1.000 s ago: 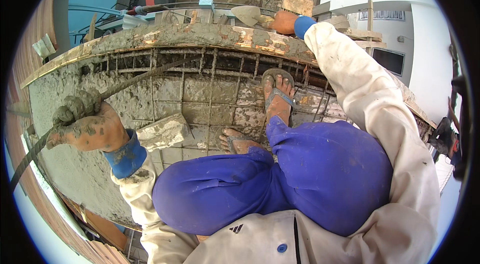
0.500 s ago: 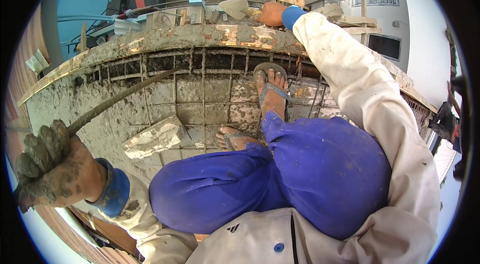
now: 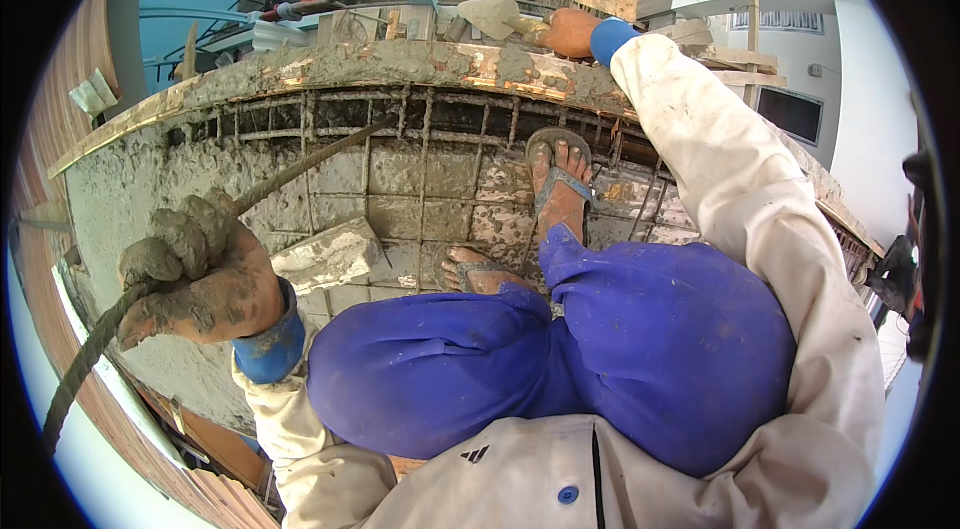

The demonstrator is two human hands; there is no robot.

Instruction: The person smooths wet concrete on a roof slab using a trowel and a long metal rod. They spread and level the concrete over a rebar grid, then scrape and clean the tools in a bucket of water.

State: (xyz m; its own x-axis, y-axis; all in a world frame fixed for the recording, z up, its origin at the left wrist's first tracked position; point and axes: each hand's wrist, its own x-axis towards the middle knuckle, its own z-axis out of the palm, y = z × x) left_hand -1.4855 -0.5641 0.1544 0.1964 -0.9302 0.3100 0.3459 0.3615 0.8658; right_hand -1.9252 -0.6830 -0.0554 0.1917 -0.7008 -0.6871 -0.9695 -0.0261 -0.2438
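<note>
I squat over a slab of rebar mesh (image 3: pixel 420 144) partly filled with wet grey concrete. My left hand (image 3: pixel 195 274), in a mud-caked glove, is closed around a thick dirty hose (image 3: pixel 300 169) that runs from the lower left up across the mesh. My right hand (image 3: pixel 570 32), in an orange glove with a blue cuff, reaches to the far formwork edge (image 3: pixel 420 64) and grips the handle of a trowel (image 3: pixel 495 17) lying on it. My feet in sandals (image 3: pixel 555 179) stand on the mesh.
A concrete block (image 3: pixel 325 254) lies on the mesh beside my left wrist. Wooden formwork boards (image 3: pixel 110 134) rim the slab on the left. Beyond the far edge are a pipe (image 3: pixel 330 4), timber pieces and a white building (image 3: pixel 800 49).
My left hand, holding the hose, swung down to the lower left and has come back up toward the slab. My right hand stayed at the far edge on the trowel.
</note>
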